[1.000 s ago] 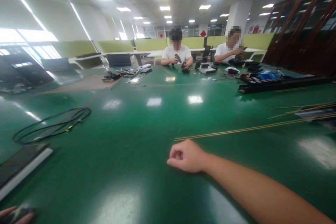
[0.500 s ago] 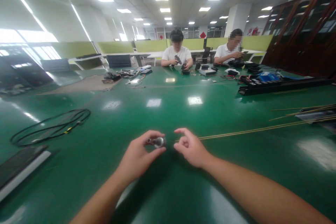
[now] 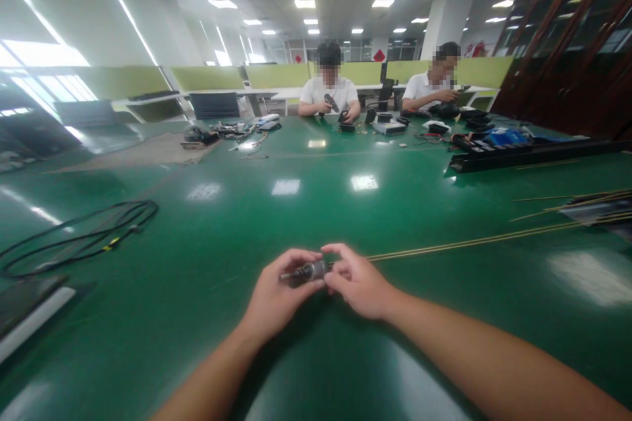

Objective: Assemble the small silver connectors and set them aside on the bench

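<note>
A small grey metal part [image 3: 311, 270] with a thin stem pointing left lies between the fingers and thumb of my left hand [image 3: 279, 286], which is closed on it. My right hand [image 3: 363, 284] is at the part's right end, its index finger stretched over the top and its thumb close to my left thumb. Its other fingers are curled, and what they hold, if anything, is hidden. Thin brass-coloured rods [image 3: 464, 241] run right from behind my right hand along the green table [image 3: 247, 210].
A coiled black cable [image 3: 89, 237] and a dark flat device [image 3: 34, 309] lie at the left. A long black rail [image 3: 523, 155] is at the back right. Across the table sit one person [image 3: 328, 89] and another person [image 3: 429, 89], with electronic parts in front of them.
My left hand has moved right with the metal part, turning it so its stem shows from the side. The part's end now meets my right hand's fingers. The view has shifted slightly.
</note>
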`<state>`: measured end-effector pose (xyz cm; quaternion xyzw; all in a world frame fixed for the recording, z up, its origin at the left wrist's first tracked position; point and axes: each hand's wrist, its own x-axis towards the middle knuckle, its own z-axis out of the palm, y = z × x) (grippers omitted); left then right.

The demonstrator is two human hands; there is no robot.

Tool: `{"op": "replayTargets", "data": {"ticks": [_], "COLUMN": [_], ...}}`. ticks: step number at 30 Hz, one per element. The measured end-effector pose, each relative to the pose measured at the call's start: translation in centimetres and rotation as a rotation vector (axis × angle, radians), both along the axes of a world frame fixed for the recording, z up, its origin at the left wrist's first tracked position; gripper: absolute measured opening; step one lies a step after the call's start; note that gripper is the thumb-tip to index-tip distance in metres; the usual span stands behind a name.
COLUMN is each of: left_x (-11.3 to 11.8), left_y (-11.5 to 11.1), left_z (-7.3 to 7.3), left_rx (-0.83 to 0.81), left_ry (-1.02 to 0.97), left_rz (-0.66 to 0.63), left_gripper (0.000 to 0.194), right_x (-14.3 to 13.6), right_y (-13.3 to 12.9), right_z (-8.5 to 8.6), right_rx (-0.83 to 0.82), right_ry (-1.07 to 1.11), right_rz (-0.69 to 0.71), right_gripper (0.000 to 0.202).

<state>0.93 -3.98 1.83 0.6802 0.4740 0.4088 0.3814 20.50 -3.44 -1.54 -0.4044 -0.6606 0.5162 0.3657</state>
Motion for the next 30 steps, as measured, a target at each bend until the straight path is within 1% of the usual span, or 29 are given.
{"op": "replayTargets", "data": {"ticks": [3, 6, 12, 17, 22, 30], "left_x": [0.32, 0.53, 0.43, 0.14, 0.16, 0.26], "left_y": [-0.01, -0.09, -0.17, -0.30, -0.34, -0.55], "left_z": [-0.13, -0.14, -0.47, -0.73, -0.86, -0.87], "left_rx": [-0.045, -0.055, 0.007, 0.063, 0.075, 0.094], "left_ry": [-0.005, -0.017, -0.095, -0.110, -0.108, -0.132], "left_rz": [-0.027, -0.032, -0.039, -0.064, -0.072, -0.101], "left_gripper": [0.030, 0.029, 0.022, 0.016, 0.013, 0.013], "right_x": [0.05, 0.13, 0.18, 0.12, 0.07, 0.12], "right_y": [-0.04, -0.10, -0.18, -0.19, -0.31, -0.22], "right_z": [0.11, 0.29, 0.51, 0.57, 0.74, 0.46], "right_rx": [0.009, 0.008, -0.005, -0.012, -0.035, 0.003], "right_ry": [-0.001, -0.001, -0.008, 0.008, 0.029, 0.003], "right_rz": [0.005, 0.012, 0.019, 0.025, 0.028, 0.034], "right_gripper": [0.044, 0.042, 0.039, 0.038, 0.038, 0.038]}}
